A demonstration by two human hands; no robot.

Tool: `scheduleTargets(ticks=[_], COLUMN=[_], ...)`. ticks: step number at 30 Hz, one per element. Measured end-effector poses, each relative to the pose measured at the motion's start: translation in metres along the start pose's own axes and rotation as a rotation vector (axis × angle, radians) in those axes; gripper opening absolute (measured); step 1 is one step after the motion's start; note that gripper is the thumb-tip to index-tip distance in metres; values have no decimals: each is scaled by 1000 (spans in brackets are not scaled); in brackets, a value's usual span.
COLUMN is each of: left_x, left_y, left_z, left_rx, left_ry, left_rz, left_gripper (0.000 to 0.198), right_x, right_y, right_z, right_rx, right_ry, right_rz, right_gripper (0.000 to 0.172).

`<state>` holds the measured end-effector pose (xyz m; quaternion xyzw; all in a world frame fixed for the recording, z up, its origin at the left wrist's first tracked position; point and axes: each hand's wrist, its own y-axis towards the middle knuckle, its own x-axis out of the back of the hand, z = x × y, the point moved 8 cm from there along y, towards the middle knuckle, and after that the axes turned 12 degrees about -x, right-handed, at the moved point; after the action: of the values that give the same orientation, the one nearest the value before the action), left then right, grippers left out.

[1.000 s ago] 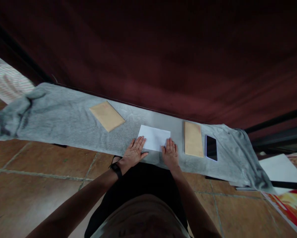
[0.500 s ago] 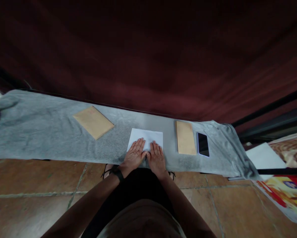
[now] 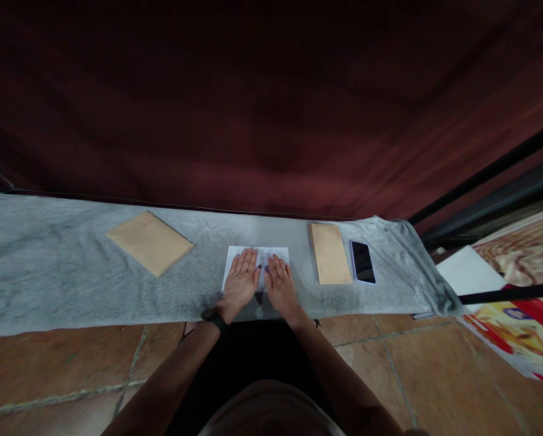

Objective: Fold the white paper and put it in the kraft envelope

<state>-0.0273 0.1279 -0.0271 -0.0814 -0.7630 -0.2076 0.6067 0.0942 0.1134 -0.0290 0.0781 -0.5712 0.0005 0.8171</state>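
Observation:
A white sheet of paper lies on the grey cloth in front of me, partly covered by my hands. My left hand rests flat on its left half, fingers stretched out and pointing away from me. Flat on the right half lies my right hand, also with fingers extended. A narrow strip of paper shows between the two hands. The paper's near edge is mostly hidden under the palms. A dark band circles my left wrist.
The grey cloth covers a long narrow surface. One brown envelope lies askew at left; a stack of brown envelopes and a phone lie at right. A dark red curtain hangs behind. A colourful box is at far right.
My hands have slid slightly away from me over the paper, and a little more paper shows between the thumbs. The whole view has shifted and tilted a little.

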Motion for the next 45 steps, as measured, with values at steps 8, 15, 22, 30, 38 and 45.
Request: scheduleTargets(ticks=[8, 15, 22, 30, 38, 45], left_x=[-10, 8, 11, 17, 28, 7], left_y=[7, -36, -67, -61, -69, -75], left_z=[16, 33, 26, 34, -31, -39], left_rx=[8, 30, -93, -74, -233, -195], left_ry=[12, 5, -44, -56, -219, -366], left_rz=[17, -59, -62, -80, -58, -91], left_gripper=[60, 64, 55, 49, 78, 69], right_x=[-11, 7, 17, 20, 17, -7], right_y=[28, 62, 101, 93, 2, -66], right_z=[-21, -35, -40, -60, -86, -87], right_rx=[-30, -65, -222, -369, -584, -756], right_ry=[-20, -52, 41, 380, 1020, 1402], right_rz=[-26, 28, 303, 375, 355, 377], right_gripper=[52, 47, 48, 15, 44, 51])
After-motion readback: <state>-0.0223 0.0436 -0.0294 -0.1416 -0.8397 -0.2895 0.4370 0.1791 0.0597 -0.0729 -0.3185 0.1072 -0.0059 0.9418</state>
